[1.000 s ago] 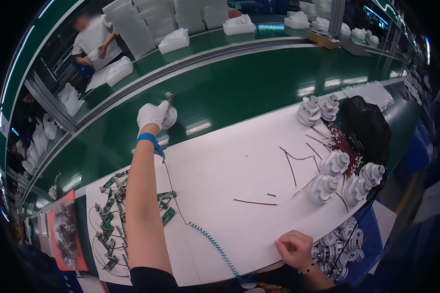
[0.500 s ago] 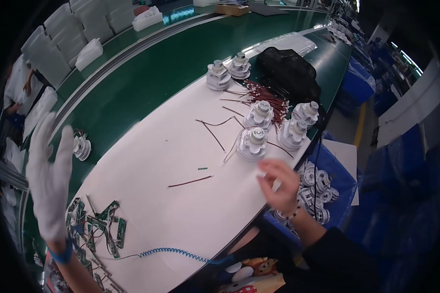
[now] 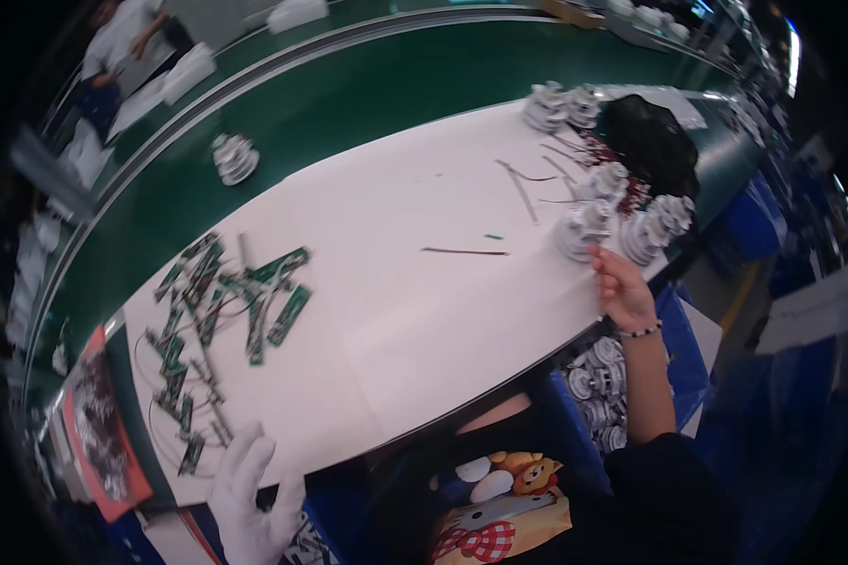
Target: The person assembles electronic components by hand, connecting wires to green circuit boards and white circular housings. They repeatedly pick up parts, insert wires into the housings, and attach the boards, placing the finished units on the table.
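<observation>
My left hand (image 3: 254, 499), in a white glove, is at the table's near left edge with its fingers apart and nothing in them. Close to it lie several narrow green circuit boards (image 3: 287, 315) with thin wires. My bare right hand (image 3: 624, 290) has its fingers curled together at the near side of a white round stacked assembly (image 3: 582, 231); what they hold, if anything, is hidden. More white assemblies (image 3: 644, 235) stand around it. A short dark red wire (image 3: 464, 251) and a tiny green board (image 3: 493, 236) lie on the white sheet (image 3: 377, 301).
One white assembly (image 3: 235, 158) stands alone on the green surface (image 3: 349, 104). A black plastic bag (image 3: 652, 146) lies beyond a bundle of red wires (image 3: 636, 193). A blue bin (image 3: 683, 334) of white parts is below the table's right edge. Another person (image 3: 122, 47) is at far left.
My view has swung left. My left hand has come down from over the green surface to the near table edge. My right hand has moved up against a white assembly.
</observation>
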Motion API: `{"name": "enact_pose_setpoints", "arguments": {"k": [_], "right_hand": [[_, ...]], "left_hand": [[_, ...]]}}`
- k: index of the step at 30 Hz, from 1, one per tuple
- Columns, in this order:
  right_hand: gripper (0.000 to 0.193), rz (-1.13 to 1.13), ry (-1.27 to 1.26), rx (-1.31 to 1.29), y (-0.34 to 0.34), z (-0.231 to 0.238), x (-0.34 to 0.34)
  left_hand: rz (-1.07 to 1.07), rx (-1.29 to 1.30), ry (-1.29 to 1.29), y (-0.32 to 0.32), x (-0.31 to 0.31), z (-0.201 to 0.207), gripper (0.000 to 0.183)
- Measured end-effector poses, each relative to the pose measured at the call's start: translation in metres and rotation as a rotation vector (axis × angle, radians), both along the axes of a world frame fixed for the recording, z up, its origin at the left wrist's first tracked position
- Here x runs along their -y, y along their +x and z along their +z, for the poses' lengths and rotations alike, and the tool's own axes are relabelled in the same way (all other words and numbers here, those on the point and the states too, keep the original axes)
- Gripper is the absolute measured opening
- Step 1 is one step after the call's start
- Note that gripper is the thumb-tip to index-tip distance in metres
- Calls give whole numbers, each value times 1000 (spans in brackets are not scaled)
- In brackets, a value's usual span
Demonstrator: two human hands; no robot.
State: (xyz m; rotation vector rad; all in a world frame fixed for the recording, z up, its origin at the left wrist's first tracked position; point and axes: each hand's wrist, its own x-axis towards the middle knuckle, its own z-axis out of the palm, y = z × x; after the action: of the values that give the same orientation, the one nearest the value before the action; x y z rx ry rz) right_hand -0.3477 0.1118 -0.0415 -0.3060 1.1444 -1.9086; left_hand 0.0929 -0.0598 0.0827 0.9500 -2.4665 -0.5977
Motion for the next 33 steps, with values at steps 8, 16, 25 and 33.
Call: {"name": "enact_pose_setpoints", "arguments": {"k": [8, 16, 25, 33], "right_hand": [[22, 120, -177, 417, 41, 1, -1], [21, 407, -279, 383, 90, 25, 22], [20, 448, -225, 243, 109, 21, 31], [20, 449, -221, 178, 113, 17, 34]], "left_hand": [[7, 18, -149, -50, 90, -57, 12], [233, 425, -302, -114, 107, -94, 13], [154, -127, -332, -132, 85, -22, 13], [-227, 354, -303, -163, 3, -69, 17]]}}
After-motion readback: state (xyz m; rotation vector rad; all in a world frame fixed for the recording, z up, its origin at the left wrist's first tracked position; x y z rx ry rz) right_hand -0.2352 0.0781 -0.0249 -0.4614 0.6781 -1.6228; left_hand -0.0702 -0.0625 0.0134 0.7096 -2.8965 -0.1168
